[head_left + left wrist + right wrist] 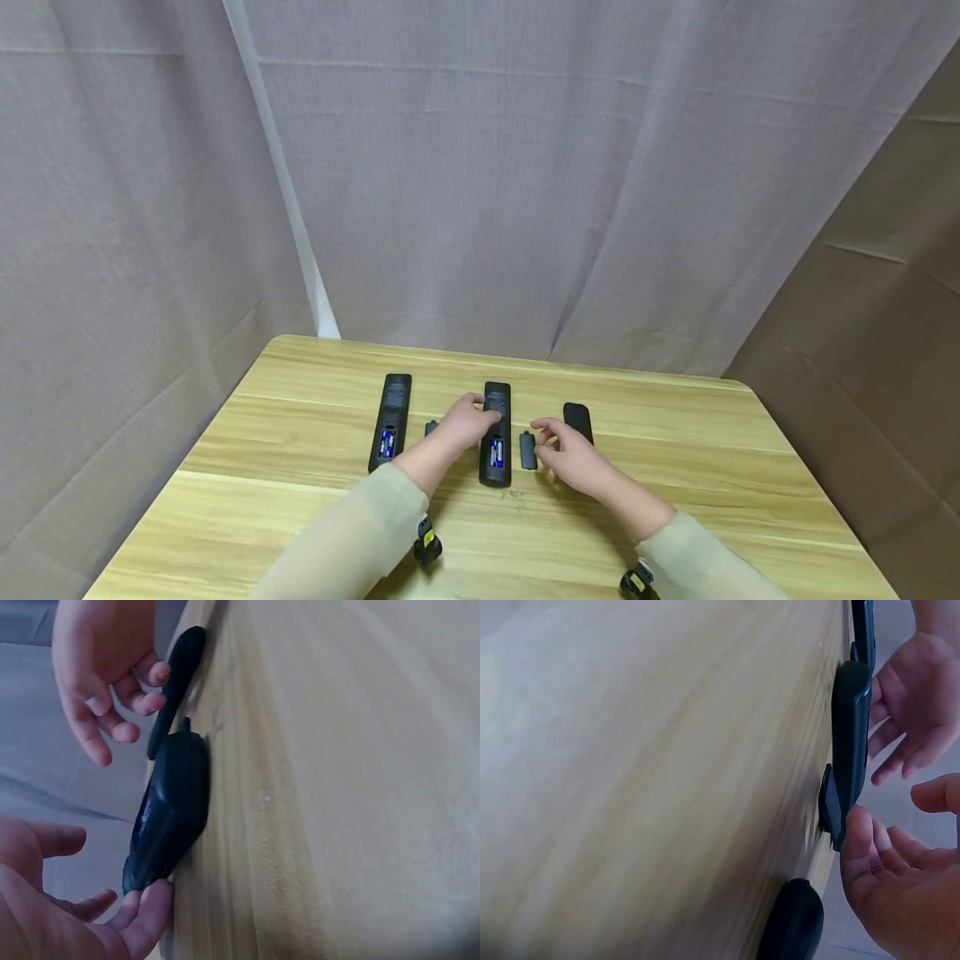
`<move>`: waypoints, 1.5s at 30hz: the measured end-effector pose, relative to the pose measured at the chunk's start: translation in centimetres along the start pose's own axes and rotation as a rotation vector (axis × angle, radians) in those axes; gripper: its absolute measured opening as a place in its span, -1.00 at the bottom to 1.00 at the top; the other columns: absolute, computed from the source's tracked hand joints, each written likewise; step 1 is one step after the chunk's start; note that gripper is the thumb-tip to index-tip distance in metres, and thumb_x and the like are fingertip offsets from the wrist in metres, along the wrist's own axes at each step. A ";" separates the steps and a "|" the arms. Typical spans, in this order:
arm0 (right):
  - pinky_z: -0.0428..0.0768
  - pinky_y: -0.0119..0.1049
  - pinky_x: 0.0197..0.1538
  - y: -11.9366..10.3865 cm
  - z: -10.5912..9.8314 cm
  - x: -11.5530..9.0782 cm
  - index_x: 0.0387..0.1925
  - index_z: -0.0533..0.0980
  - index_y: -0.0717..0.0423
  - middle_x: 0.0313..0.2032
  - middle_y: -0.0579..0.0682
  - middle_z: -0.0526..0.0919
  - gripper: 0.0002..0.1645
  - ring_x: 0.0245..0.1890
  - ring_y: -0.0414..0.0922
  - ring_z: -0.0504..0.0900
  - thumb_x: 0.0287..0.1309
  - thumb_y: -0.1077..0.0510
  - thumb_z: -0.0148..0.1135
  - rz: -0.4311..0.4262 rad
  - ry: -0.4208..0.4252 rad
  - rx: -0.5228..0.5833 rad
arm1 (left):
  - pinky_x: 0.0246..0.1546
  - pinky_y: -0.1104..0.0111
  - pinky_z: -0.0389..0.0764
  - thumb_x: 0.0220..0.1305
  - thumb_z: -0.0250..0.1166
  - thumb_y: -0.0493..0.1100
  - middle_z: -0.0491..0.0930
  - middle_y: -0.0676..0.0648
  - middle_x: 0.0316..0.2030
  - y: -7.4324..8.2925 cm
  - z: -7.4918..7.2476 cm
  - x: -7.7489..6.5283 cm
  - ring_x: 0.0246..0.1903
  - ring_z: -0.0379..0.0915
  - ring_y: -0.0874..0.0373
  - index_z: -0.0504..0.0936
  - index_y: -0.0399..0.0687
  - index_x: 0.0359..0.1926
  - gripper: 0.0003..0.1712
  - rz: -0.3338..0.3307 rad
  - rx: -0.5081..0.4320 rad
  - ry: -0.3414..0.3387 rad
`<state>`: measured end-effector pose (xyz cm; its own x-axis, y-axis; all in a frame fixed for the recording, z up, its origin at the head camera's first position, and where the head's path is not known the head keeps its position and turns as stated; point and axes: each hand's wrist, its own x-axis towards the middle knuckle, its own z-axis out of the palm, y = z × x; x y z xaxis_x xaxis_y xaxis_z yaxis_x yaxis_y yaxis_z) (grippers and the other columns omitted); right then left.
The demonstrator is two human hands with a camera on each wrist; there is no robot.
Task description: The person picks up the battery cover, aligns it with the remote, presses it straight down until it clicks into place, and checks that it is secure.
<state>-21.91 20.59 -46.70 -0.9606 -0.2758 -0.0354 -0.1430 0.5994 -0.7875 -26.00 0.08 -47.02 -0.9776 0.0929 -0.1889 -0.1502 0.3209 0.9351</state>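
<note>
Face down at the middle of the table, a black remote control (497, 427) has its battery compartment uncovered, with blue-and-silver batteries (497, 453) inside. My left hand (463, 423) is at this remote's left side. In the left wrist view its fingertips touch the edge of the remote (176, 799), while the thumb stands apart, not closed round it. Just right of the remote lies a dark battery cover (528, 451). Beside that cover hovers my right hand (573, 460), fingers loosely bent and spread; the right wrist view shows nothing held in the right hand (907, 892).
Another black remote (392, 408) lies to the left, also face down with batteries showing. A second small cover (431, 426) is partly hidden behind my left wrist. Beyond my right hand is a black remote-like object (577, 419). Grey curtains (480, 208) surround the wooden table (300, 408).
</note>
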 end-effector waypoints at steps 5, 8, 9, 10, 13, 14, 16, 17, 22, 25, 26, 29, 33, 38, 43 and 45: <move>0.53 -0.26 -0.39 -0.3 0.5 0.3 0.27 0.39 0.27 -0.12 0.05 0.52 -0.48 -0.29 -0.14 0.53 0.29 0.28 0.16 0.025 -0.007 -0.031 | -0.05 0.07 0.60 0.36 0.26 -0.08 0.56 -0.31 0.05 -0.2 0.5 0.4 -0.04 0.56 -0.06 0.30 -0.31 0.37 -0.32 0.034 0.162 0.016; 0.52 -0.25 -0.35 -0.4 0.8 0.5 0.28 0.39 0.27 -0.11 0.05 0.50 -0.47 -0.28 -0.13 0.52 0.30 0.27 0.16 0.040 -0.013 -0.044 | 0.06 0.01 0.54 0.34 0.28 -0.07 0.53 -0.34 0.11 0.0 0.6 0.5 0.03 0.53 -0.12 0.29 -0.30 0.38 -0.29 0.046 0.256 0.030; 0.52 -0.25 -0.34 -0.5 0.8 0.5 0.29 0.39 0.26 -0.10 0.05 0.50 -0.47 -0.27 -0.13 0.52 0.30 0.26 0.16 0.043 -0.014 -0.051 | 0.06 0.01 0.54 0.33 0.29 -0.06 0.52 -0.34 0.12 0.1 0.6 0.5 0.03 0.52 -0.12 0.29 -0.29 0.38 -0.28 0.047 0.287 0.034; 0.51 -0.25 -0.33 -0.5 0.9 0.6 0.29 0.40 0.26 -0.10 0.05 0.50 -0.47 -0.27 -0.14 0.51 0.30 0.26 0.16 0.046 -0.013 -0.061 | 0.06 0.02 0.54 0.32 0.30 -0.05 0.52 -0.34 0.12 0.2 0.7 0.6 0.03 0.53 -0.12 0.30 -0.30 0.38 -0.27 0.050 0.315 0.036; 0.46 -0.26 -0.36 -0.6 1.0 0.8 0.28 0.40 0.25 -0.10 0.04 0.49 -0.47 -0.33 -0.13 0.48 0.29 0.26 0.15 0.054 -0.011 -0.082 | 0.04 0.04 0.55 0.30 0.32 -0.05 0.53 -0.33 0.11 0.4 0.7 0.7 0.00 0.54 -0.10 0.31 -0.31 0.38 -0.26 0.054 0.395 0.039; 0.45 -0.25 -0.38 -0.7 1.0 0.8 0.28 0.40 0.25 -0.10 0.04 0.48 -0.47 -0.35 -0.13 0.47 0.29 0.26 0.15 0.057 -0.013 -0.086 | 0.03 0.05 0.55 0.30 0.33 -0.05 0.54 -0.33 0.10 0.4 0.7 0.7 -0.02 0.55 -0.09 0.31 -0.32 0.37 -0.26 0.056 0.417 0.039; 0.43 -0.26 -0.41 -0.7 1.1 0.9 0.28 0.40 0.26 -0.11 0.04 0.47 -0.46 -0.39 -0.12 0.45 0.27 0.27 0.15 0.064 -0.011 -0.098 | 0.00 0.07 0.56 0.29 0.34 -0.06 0.56 -0.31 0.06 0.6 0.7 0.7 -0.05 0.56 -0.07 0.32 -0.33 0.36 -0.26 0.059 0.457 0.038; 0.41 -0.26 -0.41 -0.7 1.1 1.0 0.28 0.40 0.27 -0.12 0.04 0.46 -0.46 -0.41 -0.12 0.44 0.26 0.27 0.15 0.067 -0.010 -0.105 | -0.02 0.08 0.58 0.28 0.34 -0.06 0.58 -0.30 0.03 0.7 0.7 0.7 -0.09 0.57 -0.06 0.34 -0.34 0.34 -0.27 0.064 0.470 0.035; 0.41 -0.26 -0.34 -0.8 1.2 1.3 0.25 0.42 0.28 -0.14 0.03 0.44 -0.44 -0.35 -0.11 0.43 0.20 0.27 0.15 0.075 0.013 -0.158 | -0.19 0.12 0.61 0.24 0.37 -0.05 0.63 -0.24 -0.16 1.2 0.7 0.5 -0.27 0.58 0.01 0.42 -0.39 0.22 -0.33 0.086 0.509 0.019; 0.39 -0.24 -0.31 -0.9 1.2 1.5 0.27 0.40 0.29 -0.14 0.05 0.42 -0.44 -0.30 -0.09 0.41 0.22 0.25 0.15 0.085 0.011 -0.180 | -0.26 0.13 0.61 0.23 0.38 -0.03 0.63 -0.22 -0.19 1.3 0.8 0.5 -0.32 0.57 0.02 0.42 -0.39 0.23 -0.30 0.083 0.556 0.020; 0.38 -0.23 -0.30 -0.9 1.2 1.5 0.27 0.39 0.30 -0.14 0.06 0.41 -0.43 -0.29 -0.08 0.40 0.23 0.24 0.15 0.088 0.008 -0.188 | -0.28 0.15 0.62 0.23 0.39 -0.01 0.63 -0.23 -0.17 1.3 0.9 0.5 -0.32 0.57 0.02 0.39 -0.39 0.26 -0.27 0.080 0.580 0.024; 0.41 -0.19 -0.26 -1.0 1.4 1.6 0.30 0.36 0.32 -0.11 0.10 0.41 -0.41 -0.27 -0.05 0.41 0.25 0.22 0.16 0.105 0.000 -0.217 | -0.39 0.19 0.62 0.23 0.39 0.02 0.63 -0.25 -0.10 1.3 1.4 0.6 -0.35 0.59 0.02 0.28 -0.39 0.38 -0.14 0.064 0.659 0.045; 0.46 -0.16 -0.21 -1.3 1.6 1.6 0.31 0.34 0.36 -0.06 0.14 0.43 -0.36 -0.24 -0.05 0.43 0.24 0.19 0.19 0.123 0.009 -0.262 | -0.52 0.24 0.60 0.24 0.39 0.06 0.65 -0.24 -0.08 1.3 2.0 0.7 -0.39 0.59 0.03 0.17 -0.35 0.46 -0.03 0.048 0.757 0.077; 0.49 -0.22 -0.32 -1.3 1.8 1.7 0.34 0.29 0.39 0.00 0.20 0.40 -0.30 -0.44 -0.10 0.52 0.24 0.18 0.22 0.165 0.009 -0.276 | -0.58 0.24 0.58 0.23 0.39 0.06 0.68 -0.20 -0.24 1.2 2.5 1.0 -0.43 0.57 0.03 0.18 -0.36 0.45 -0.03 0.049 0.818 0.099; 0.49 -0.21 -0.29 -1.2 1.9 1.8 0.34 0.29 0.40 0.06 0.25 0.40 -0.26 -0.33 -0.07 0.53 0.18 0.18 0.25 0.189 0.004 -0.309 | -0.54 0.23 0.60 0.24 0.37 0.08 0.66 -0.19 -0.13 1.2 2.8 1.1 -0.35 0.57 0.01 0.22 -0.37 0.43 -0.06 0.057 0.868 0.098; 0.49 -0.19 -0.26 -1.2 1.9 1.9 0.34 0.30 0.39 0.08 0.26 0.41 -0.25 -0.26 -0.04 0.51 0.16 0.18 0.26 0.186 0.007 -0.324 | -0.48 0.21 0.62 0.25 0.37 0.08 0.62 -0.20 -0.05 1.3 2.8 1.1 -0.28 0.58 -0.02 0.22 -0.36 0.43 -0.08 0.053 0.872 0.099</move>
<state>-23.14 17.90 -47.00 -0.9787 -0.1354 -0.1540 -0.0332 0.8460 -0.5322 -26.90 3.19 -46.89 -0.9944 0.0589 -0.0873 0.0222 0.9278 0.3724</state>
